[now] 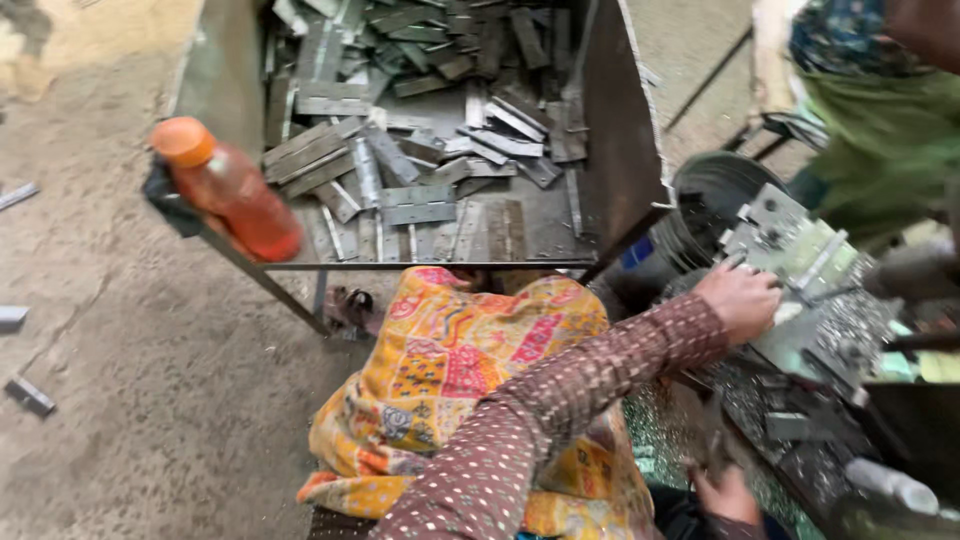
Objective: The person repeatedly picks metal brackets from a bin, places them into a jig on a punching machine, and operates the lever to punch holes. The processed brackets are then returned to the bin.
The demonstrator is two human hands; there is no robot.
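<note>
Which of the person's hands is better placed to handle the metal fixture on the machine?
Probably left: the left hand rests on the metal fixture; the right hand is lower, apart from it.

The metal bin (620, 150) of hinge plates (420, 150) stands open from above. An orange bottle (232, 188) crowds its left corner, while the bare concrete floor (130, 400) lies open at left.

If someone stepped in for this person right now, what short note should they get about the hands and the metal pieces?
Left hand: reaching out, resting on the metal fixture of the machine; whether it grips a piece cannot be told.
Right hand: low by the machine's edge, partly hidden, grip unclear.
Metal hinge pieces: heaped in the metal bin ahead.
Orange bottle: at the bin's left corner.
Metal shavings lie around the fixture.
How many pieces are finished cannot be told.
</note>
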